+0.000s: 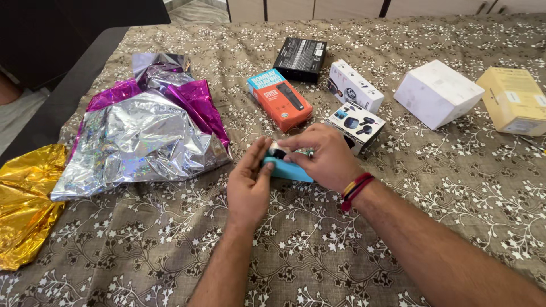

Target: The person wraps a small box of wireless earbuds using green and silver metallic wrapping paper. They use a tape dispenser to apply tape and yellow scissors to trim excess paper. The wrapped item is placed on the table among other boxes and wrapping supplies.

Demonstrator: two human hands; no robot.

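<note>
Both my hands meet over a flat light-blue object (289, 171) lying on the floral bedspread (318, 250). My left hand (249, 185) holds its left end with the thumb and fingers. My right hand (323, 156) covers its top and pinches a small round white-and-black item (277, 150) between the fingertips. Red and yellow threads circle my right wrist. Most of the blue object is hidden under my right hand.
Crumpled silver and magenta foil wrap (142, 133) lies at left, gold foil (25, 199) at the far left. Behind my hands are an orange box (278, 98), a black box (300, 58), two white printed boxes (355, 85), a plain white box (437, 92) and a yellow box (512, 99).
</note>
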